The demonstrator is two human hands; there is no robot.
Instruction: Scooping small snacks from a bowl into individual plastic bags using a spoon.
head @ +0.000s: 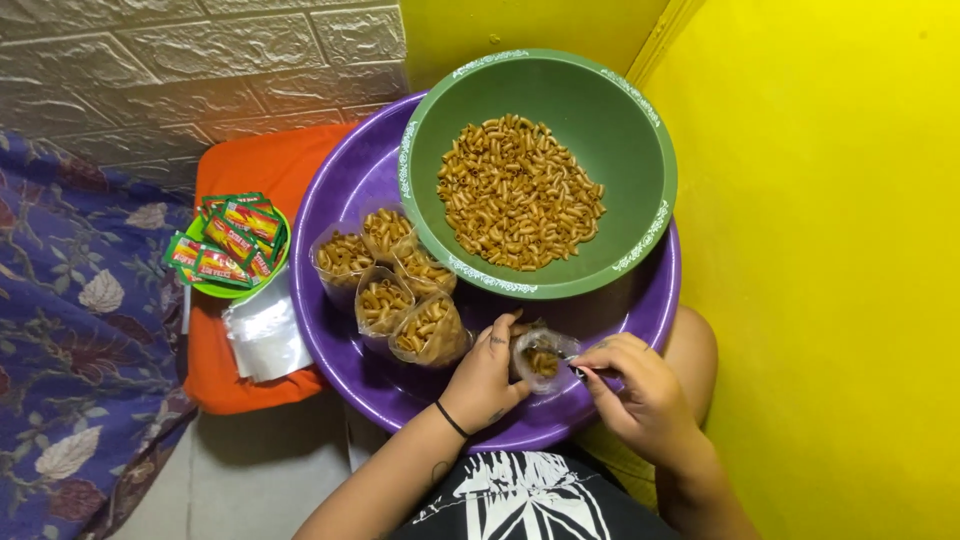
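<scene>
My left hand [487, 372] holds a small clear plastic bag [541, 352] with a few brown macaroni pieces in it, over the near side of a big purple basin [345, 185]. My right hand [640, 385] pinches the bag's right edge with its fingertips. A green bowl [620, 120] heaped with brown fried macaroni [518, 190] rests on the basin's far side. Several filled open bags of macaroni [390, 285] stand upright in the basin, left of my hands.
A small green dish of red-and-green sachets [228, 245] and a stack of empty clear bags [265, 335] lie on an orange stool [250, 165] at left. A yellow wall [830, 250] is close on the right; patterned purple fabric [70, 330] at far left.
</scene>
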